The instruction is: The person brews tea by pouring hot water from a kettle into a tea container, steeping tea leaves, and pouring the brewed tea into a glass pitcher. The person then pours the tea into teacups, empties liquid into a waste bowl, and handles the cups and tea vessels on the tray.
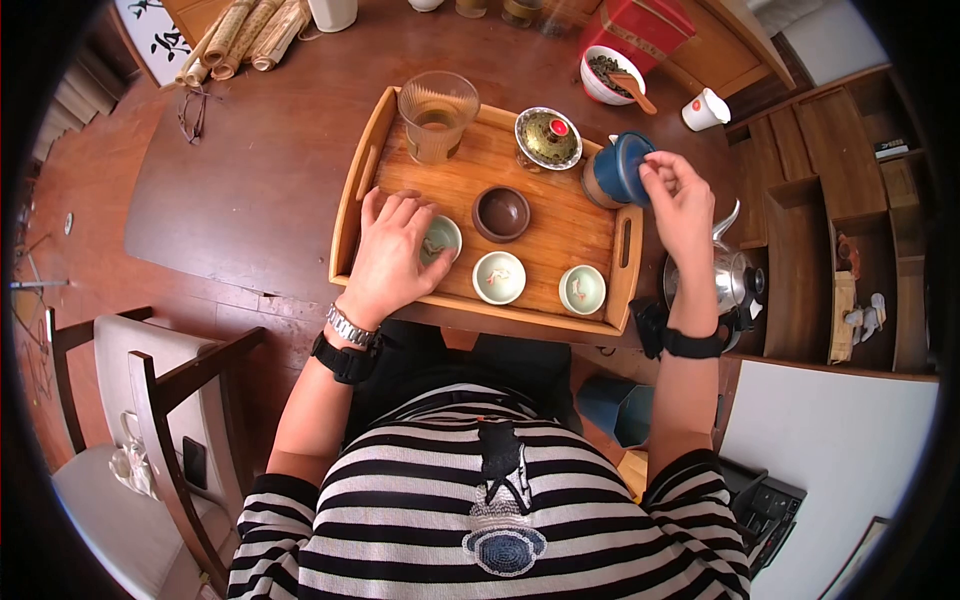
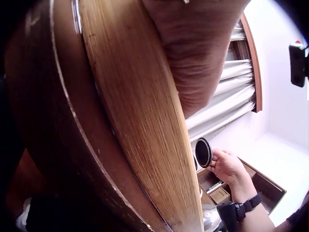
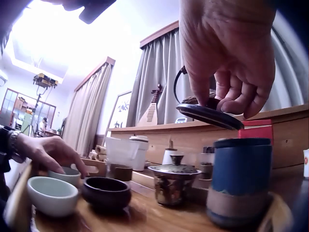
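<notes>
My right hand (image 1: 682, 200) pinches the knob of a round dark lid (image 3: 207, 116). The lid is tilted just above the rim of a blue canister (image 3: 241, 166) with a brown band, at the tray's right end. My left hand (image 1: 392, 250) spans a pale green teacup (image 1: 445, 235) at the tray's left, thumb and fingers at opposite sides of its rim. Two matching teacups, a middle teacup (image 1: 499, 278) and a right teacup (image 1: 582, 289), sit along the near side of the wooden tray (image 1: 440, 290). A dark brown bowl (image 1: 501, 214) stands between.
On the tray's far side are a ribbed glass pitcher (image 1: 438, 105) and a lidded patterned gaiwan (image 1: 548, 140). Beyond it, a white bowl of tea leaves (image 1: 605, 75) holds a wooden scoop. A metal kettle (image 1: 735, 278) stands right of the tray, near my right forearm.
</notes>
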Demonstrator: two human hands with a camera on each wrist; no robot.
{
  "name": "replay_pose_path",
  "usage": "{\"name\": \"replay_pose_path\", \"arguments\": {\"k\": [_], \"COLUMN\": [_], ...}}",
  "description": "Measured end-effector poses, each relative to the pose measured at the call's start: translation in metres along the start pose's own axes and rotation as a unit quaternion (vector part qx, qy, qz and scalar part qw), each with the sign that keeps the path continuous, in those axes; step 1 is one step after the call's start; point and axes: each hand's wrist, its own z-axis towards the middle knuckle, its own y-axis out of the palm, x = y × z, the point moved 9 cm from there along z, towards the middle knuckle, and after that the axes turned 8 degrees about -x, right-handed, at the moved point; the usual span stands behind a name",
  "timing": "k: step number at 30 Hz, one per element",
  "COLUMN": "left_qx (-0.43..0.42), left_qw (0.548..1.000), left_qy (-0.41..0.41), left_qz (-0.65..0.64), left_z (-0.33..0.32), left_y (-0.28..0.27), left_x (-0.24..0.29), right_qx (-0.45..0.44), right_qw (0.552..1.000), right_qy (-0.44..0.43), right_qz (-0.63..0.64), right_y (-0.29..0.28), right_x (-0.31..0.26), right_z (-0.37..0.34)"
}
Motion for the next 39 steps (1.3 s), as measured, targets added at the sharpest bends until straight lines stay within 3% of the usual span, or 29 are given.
{"name": "replay_pose_path", "arguments": {"k": [6, 15, 33, 39], "left_qx": [-0.009, -0.001, -0.009, -0.006], "left_qw": [1.0, 1.0, 1.0, 1.0], "left_qy": [-0.005, -0.002, -0.003, 0.003], "left_qz": [-0.01, -0.008, -0.006, -0.005], "left_z": [0.0, 0.0, 0.0, 0.001], "left_y": [0.001, 0.0, 0.001, 0.0], "left_x": [-0.002, -0.001, 0.0, 0.001], "right_qx": [0.005, -0.015, -0.008, 0.042], "right_qw": [0.994, 0.984, 0.979, 0.988], "right_qy": [0.007, 0.044, -0.007, -0.048], "right_qz": [-0.113, -0.173, -0.205, -0.141], "right_y": [-0.011, -0.003, 0.002, -0.008], "right_x": [0.018, 0.016, 0.007, -0.011], "right_z": [0.03, 0.037, 0.03, 0.001]}}
